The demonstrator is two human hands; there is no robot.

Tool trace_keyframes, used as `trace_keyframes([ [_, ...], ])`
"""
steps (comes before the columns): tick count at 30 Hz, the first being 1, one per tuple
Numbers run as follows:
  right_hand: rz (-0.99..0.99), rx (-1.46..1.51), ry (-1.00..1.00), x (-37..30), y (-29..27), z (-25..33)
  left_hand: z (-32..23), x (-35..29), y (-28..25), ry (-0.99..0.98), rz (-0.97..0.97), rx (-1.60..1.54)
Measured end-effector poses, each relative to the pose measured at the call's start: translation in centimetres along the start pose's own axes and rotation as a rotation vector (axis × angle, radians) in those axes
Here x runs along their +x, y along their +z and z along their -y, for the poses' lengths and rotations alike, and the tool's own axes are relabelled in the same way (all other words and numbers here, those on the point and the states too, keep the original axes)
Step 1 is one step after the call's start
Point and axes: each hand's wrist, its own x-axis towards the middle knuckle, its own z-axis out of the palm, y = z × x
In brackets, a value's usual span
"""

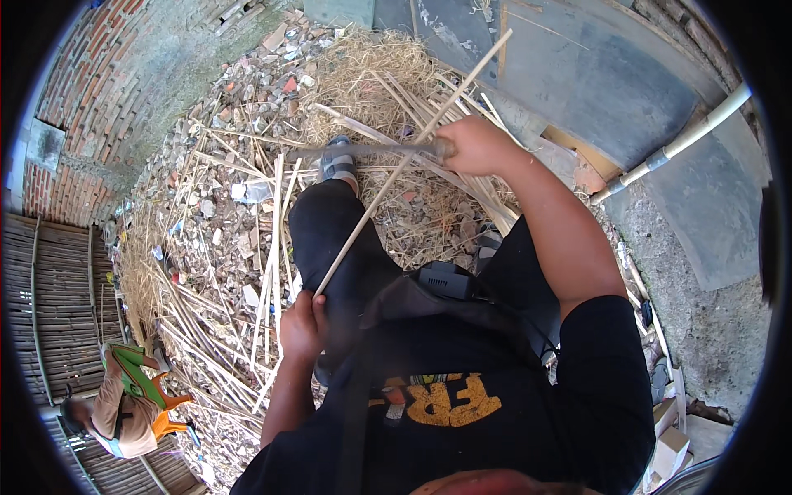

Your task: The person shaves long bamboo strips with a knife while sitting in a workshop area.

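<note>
My left hand [303, 328] is closed around the lower end of a long, pale bamboo strip [367, 213]. The strip slants up and away to the right, past my left knee. My right hand [478, 147] grips the handle of a machete [363, 151], whose long dark blade points left and is somewhat blurred. Blade and strip cross close to my right fist; I cannot tell whether they touch. Below the blade tip is my sandalled foot [337, 163].
Bamboo strips [268, 264] lie scattered over rubble-strewn ground [214, 198], with a dry straw heap [371, 70] ahead. Grey panels [594, 74] and a pale pole [676, 144] stand at right. A person [120, 412] sits on a chair [169, 404] at lower left.
</note>
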Motion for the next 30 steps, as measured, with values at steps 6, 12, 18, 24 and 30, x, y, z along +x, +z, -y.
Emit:
trace_keyframes([
  [6, -0.177, 0.059, 0.090, 1.7, 0.4, -4.5, -0.1, 0.1, -0.3, -0.033, 0.026, -0.008],
  [12, -0.028, -0.001, -0.008, -0.2, 0.6, -0.4, 0.0, 0.1, -0.5, -0.046, 0.068, 0.019],
  [18, 0.034, -0.024, -0.063, 0.0, 0.2, 0.4, 0.0, 0.1, -0.4, -0.034, 0.051, 0.034],
  [24, -0.119, 0.045, -0.025, 0.9, 0.5, -2.2, -0.1, 0.1, -0.1, -0.056, 0.038, -0.005],
  [30, -0.055, -0.021, 0.029, -0.1, 0.2, -1.0, 0.0, 0.1, -0.3, -0.063, 0.060, 0.012],
])
